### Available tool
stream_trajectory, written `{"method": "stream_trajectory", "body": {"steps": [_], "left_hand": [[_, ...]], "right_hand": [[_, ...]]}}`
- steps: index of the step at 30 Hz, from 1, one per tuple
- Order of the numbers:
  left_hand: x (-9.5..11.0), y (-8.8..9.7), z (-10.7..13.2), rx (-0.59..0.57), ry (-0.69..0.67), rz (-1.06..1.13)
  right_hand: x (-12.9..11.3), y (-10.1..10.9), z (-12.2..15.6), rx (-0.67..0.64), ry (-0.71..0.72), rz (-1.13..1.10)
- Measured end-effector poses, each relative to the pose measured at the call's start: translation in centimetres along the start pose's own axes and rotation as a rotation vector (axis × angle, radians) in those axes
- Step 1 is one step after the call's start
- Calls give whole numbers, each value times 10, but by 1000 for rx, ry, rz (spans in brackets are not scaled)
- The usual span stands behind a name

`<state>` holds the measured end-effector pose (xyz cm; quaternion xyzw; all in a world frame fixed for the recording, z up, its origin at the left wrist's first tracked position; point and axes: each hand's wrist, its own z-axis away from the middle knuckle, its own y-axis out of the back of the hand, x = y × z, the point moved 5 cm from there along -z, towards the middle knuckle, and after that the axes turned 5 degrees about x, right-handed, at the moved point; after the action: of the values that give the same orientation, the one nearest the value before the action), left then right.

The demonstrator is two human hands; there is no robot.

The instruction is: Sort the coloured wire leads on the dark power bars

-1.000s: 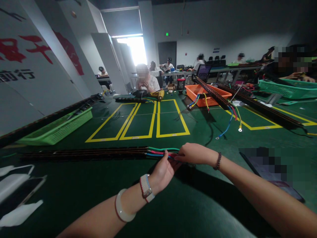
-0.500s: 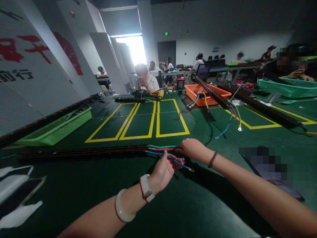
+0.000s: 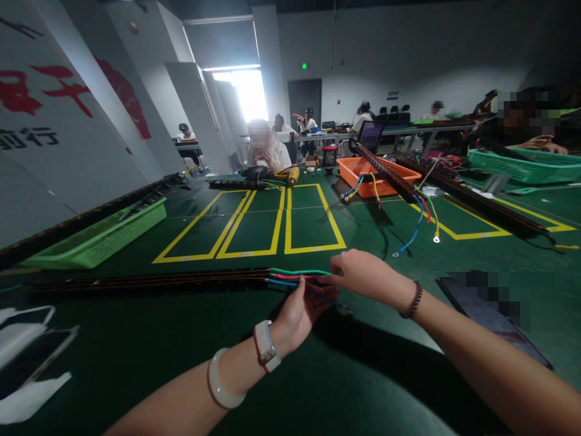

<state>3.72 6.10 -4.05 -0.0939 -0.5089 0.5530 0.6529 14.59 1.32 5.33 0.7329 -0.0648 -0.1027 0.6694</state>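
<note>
A long black strip-like harness (image 3: 149,283) lies across the near part of the green table, with green wire (image 3: 297,272), red wire (image 3: 290,277) and blue wire (image 3: 280,282) coming out of its right end. My left hand (image 3: 297,318) is palm up under these wires, its thumb over the blue one and its fingers curled behind. Past those fingers the blue wire's lug end is in shadow. My right hand (image 3: 370,278) is closed in a pinch where the green and red wires end; its fingers hide their tips.
Yellow tape rectangles (image 3: 315,249) mark the table ahead. A green basket (image 3: 95,245) stands left, an orange basket (image 3: 385,186) with more harnesses ahead right. A phone (image 3: 490,321) lies right; white wrappings (image 3: 34,393) lie left. A co-worker (image 3: 272,151) sits opposite.
My right hand has shifted slightly right and its wrist has turned a little. The blue wire's free end has gone into shadow. My left hand has barely moved.
</note>
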Motion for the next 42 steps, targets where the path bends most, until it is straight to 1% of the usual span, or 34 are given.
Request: {"method": "stream_trajectory", "body": {"steps": [2,4,6,8,11,14,17,20,23,26,28,31,34,37,40,42], "left_hand": [[-1,4,-1,48,8,15],[-1,7,-2,85,5,2],[-2,7,-2,82,1,-15],[-1,5,-2,55,-6,-9],[-1,1,-1,9,-19,-6],[-1,-1,0,-42,-15,-70],[-5,-2,2,-106,56,-141],[-9,-3,5,-183,112,-255],[-13,-4,7,-242,83,-363],[-14,-5,8,-242,16,-396],[-14,-6,9,-235,2,-407],[-14,-8,11,-247,-5,-416],[-15,-10,13,-292,5,-473],[-18,-10,13,-339,43,-547],[-17,-9,11,-349,46,-559],[-17,-8,10,-362,50,-563]], "right_hand": [[-9,2,7,-33,57,-22],[-19,-3,13,-71,138,-12],[-26,-11,17,-84,198,19],[-28,-16,18,-82,218,46],[-26,-15,17,-64,216,77],[-20,-10,13,-57,216,114],[-15,-6,10,-29,212,141],[-14,-7,8,-5,208,159],[-20,-13,9,-56,220,161],[-27,-19,10,-122,206,153],[-31,-24,9,-154,196,146],[-30,-34,6,-191,180,141],[-25,-40,4,-212,181,119],[-19,-33,6,-182,217,96],[-12,-14,7,-85,205,87],[-4,-3,3,-9,172,30]]}}
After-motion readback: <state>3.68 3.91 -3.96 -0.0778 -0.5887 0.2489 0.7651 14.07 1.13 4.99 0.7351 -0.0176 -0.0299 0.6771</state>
